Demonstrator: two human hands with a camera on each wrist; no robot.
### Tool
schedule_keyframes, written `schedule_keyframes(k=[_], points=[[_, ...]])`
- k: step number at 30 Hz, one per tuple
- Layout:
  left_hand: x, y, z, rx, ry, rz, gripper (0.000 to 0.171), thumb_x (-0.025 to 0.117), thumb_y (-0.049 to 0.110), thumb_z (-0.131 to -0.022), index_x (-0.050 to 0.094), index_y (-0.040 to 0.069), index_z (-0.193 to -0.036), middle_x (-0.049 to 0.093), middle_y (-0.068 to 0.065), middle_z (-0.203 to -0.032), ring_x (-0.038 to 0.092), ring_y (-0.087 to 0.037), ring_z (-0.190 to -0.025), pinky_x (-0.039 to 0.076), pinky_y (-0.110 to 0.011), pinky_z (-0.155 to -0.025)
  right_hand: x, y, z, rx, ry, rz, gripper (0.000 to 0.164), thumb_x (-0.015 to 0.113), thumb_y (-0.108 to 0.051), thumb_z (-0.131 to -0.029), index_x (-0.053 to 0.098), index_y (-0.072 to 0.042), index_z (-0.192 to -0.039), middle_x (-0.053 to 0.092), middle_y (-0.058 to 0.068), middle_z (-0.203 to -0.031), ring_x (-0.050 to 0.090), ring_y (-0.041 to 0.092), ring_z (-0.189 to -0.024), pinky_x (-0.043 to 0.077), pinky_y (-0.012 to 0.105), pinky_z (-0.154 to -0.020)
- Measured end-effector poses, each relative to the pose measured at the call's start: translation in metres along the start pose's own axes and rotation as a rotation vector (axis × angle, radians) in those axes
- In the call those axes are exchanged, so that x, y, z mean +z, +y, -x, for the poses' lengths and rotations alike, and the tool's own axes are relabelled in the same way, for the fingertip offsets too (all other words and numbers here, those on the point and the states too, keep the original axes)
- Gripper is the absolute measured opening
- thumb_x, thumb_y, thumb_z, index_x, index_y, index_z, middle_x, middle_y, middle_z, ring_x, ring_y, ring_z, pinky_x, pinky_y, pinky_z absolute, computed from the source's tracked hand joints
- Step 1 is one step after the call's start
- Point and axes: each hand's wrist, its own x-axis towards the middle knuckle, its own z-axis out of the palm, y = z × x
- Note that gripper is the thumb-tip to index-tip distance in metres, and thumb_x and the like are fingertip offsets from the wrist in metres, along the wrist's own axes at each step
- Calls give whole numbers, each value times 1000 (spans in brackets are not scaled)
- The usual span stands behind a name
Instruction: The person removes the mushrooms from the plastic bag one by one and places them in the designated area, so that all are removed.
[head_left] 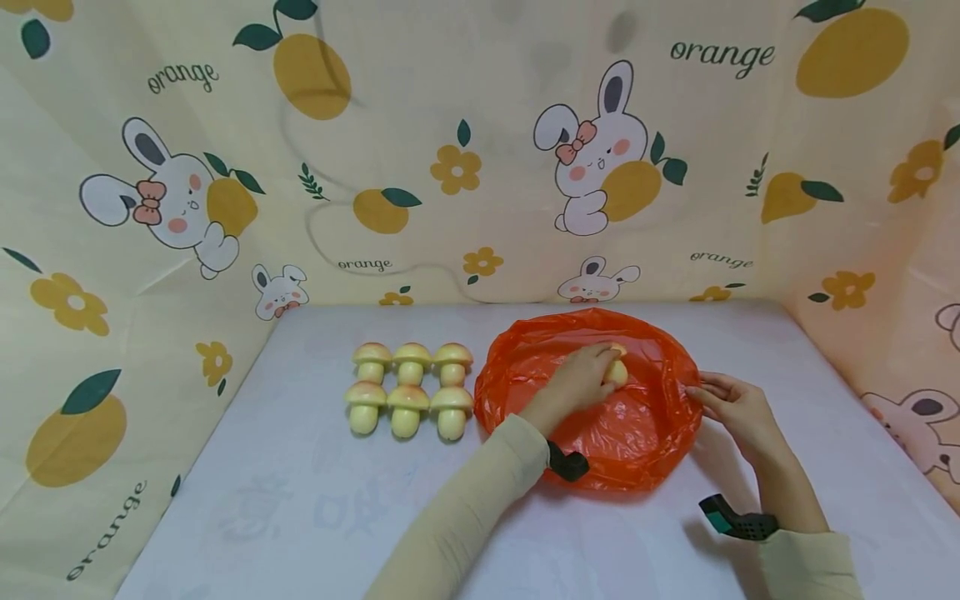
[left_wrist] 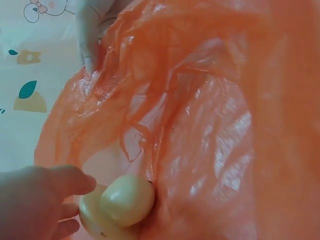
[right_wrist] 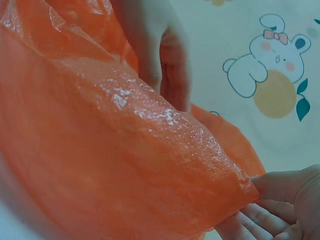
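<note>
An orange-red plastic bag [head_left: 622, 429] lies spread with its mouth upward on the table. My left hand [head_left: 577, 379] reaches inside and holds a pale yellow toy mushroom [head_left: 617, 372] with a pinkish cap. In the left wrist view the thumb and fingertips sit at the cap's edge, and the mushroom's rounded stem [left_wrist: 127, 200] faces the camera. At the bag's right side my right hand [head_left: 738, 408] pinches the rim between thumb and fingers. The right wrist view shows the thumb [right_wrist: 282, 185] on the outside of the crumpled plastic.
Left of the bag, several matching toy mushrooms [head_left: 407, 408] stand in two neat rows, close to the bag's left rim. The white tabletop [head_left: 300, 500] meets a patterned cloth backdrop [head_left: 510, 167] at the back and sides.
</note>
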Motion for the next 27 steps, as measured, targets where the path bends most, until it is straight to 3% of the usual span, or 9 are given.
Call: schedule_keyframes(k=[6,14,17,21,27], points=[[-3,-3,10,-25,35,-93,53,58,36,-95,43,24,-145,49,2,-143,52,-14,-130,39,-27,-116,0,1,0,-11,-7,-16,56,56,-27,-97,43,13,-133,63,-36,-87,63,-14,-82,56,10,-73],[4,-4,6,-71,56,-163,52,58,38,-94,45,24,-143,48,-2,-139,53,-15,-124,45,-25,-109,1,1,0,8,-10,-8,59,56,-29,-97,41,13,-136,62,-38,-87,62,-15,-83,56,10,-74],[7,-4,4,-88,91,-125,46,58,35,-95,51,20,-137,47,-1,-144,52,-15,-128,45,-26,-109,2,1,0,12,-9,-1,60,56,-30,-97,41,13,-137,61,-38,-87,62,-16,-83,56,10,-74],[10,-4,2,-120,120,-37,44,58,34,-95,51,18,-135,52,2,-139,55,-11,-123,48,-25,-107,1,1,-1,11,-6,6,61,56,-30,-97,41,13,-137,61,-39,-87,61,-16,-83,56,10,-74],[20,-1,-1,-241,186,143,47,62,37,-92,51,20,-135,51,1,-126,57,-12,-108,53,-25,-97,0,2,-1,2,-3,3,60,56,-30,-97,42,13,-136,61,-39,-88,62,-16,-83,55,9,-74]])
